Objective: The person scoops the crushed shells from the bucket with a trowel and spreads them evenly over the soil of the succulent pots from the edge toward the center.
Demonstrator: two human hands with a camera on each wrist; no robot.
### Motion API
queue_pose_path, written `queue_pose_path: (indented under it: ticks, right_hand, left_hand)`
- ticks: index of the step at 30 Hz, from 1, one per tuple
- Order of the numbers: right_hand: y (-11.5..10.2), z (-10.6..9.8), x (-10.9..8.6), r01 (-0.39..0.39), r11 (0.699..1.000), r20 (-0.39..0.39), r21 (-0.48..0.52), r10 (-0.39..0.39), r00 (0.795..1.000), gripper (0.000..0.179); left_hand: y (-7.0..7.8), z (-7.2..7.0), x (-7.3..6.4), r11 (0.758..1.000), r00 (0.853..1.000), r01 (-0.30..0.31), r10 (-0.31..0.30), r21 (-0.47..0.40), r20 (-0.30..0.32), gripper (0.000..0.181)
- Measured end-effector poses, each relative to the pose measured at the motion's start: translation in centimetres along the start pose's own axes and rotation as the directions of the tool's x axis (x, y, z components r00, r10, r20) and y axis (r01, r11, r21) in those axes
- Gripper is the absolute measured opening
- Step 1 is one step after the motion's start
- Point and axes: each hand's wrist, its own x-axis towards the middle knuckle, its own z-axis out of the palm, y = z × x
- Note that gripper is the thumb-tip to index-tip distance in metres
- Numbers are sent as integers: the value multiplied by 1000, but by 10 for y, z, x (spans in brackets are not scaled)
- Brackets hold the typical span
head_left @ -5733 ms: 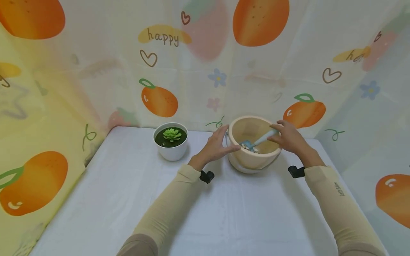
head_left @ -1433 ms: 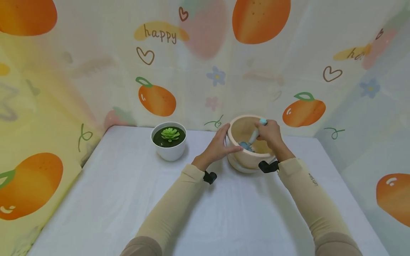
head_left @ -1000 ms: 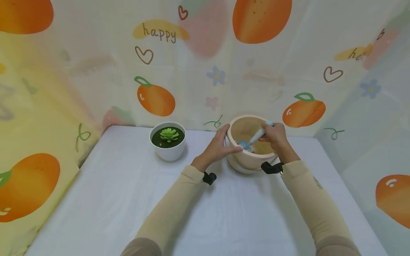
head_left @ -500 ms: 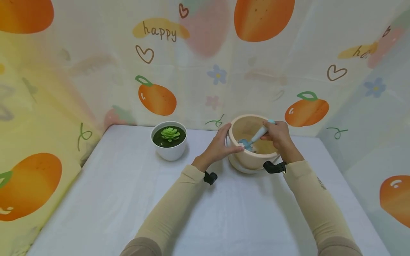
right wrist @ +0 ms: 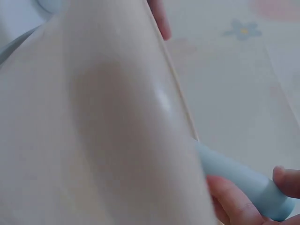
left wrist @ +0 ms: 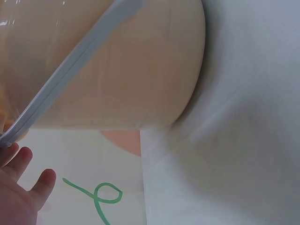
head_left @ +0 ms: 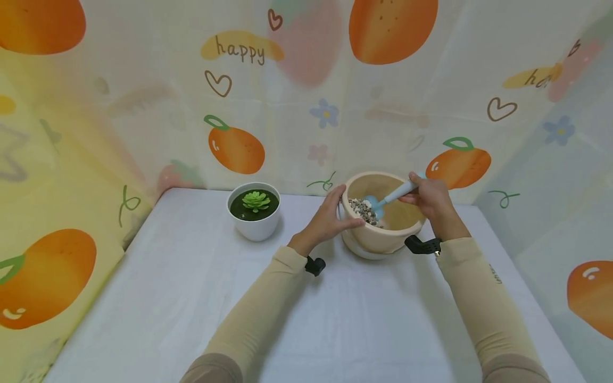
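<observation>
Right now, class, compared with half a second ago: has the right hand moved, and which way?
Yes. In the head view, the right hand has shifted rightward, toward the nearest printed orange on the back wall.

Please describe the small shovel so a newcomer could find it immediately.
On the white tablecloth, find the beige bucket. The shovel reaches into it, its handle held in the right hand. Its light-blue blade sets it apart from the speckled gravel beside it.

A potted plant (head_left: 255, 222) stands left of a bucket (head_left: 380, 240) on the tabletop (head_left: 167, 298); gravel (head_left: 362, 210) lies inside the bucket.
</observation>
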Motion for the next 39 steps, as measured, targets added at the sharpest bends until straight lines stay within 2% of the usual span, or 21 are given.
queue_pose_path:
  ticks: [8, 15, 21, 24, 29, 32, 35, 39]
  right_hand:
    - [-1, -6, 2, -56, 993, 30, 104, 53, 998, 22]
    - [-2, -8, 3, -79, 985, 38, 153, 74, 997, 21]
    - [-6, -23, 3, -123, 968, 56, 217, 113, 992, 21]
    - [-7, -32, 3, -147, 947, 83, 285, 128, 988, 18]
    - [-9, -45, 1, -192, 878, 121, 438, 155, 981, 11]
    - [-8, -49, 0, -194, 857, 115, 477, 158, 981, 12]
    - [-6, -51, -2, -180, 856, 97, 484, 152, 984, 14]
    - [-4, -50, -5, -121, 876, 25, 467, 123, 992, 19]
  left_hand:
    - [2, -2, 1, 999, 1000, 3, -4, 52, 10, 106]
    - [1, -4, 2, 999, 1000, 10, -10, 46, -3, 105]
    - [1, -2, 3, 999, 1000, 1, -2, 46, 7, 106]
    - [2, -1, 2, 999, 1000, 7, -7, 37, 7, 106]
    - [2, -2, 0, 999, 1000, 16, -16, 32, 12, 106]
    - [2, -1, 1, 999, 1000, 17, -18, 30, 15, 106]
    - [3, -1, 1, 999, 1000, 20, -20, 26, 18, 106]
    - [3, -1, 1, 999, 1000, 18, -18, 28, 19, 105]
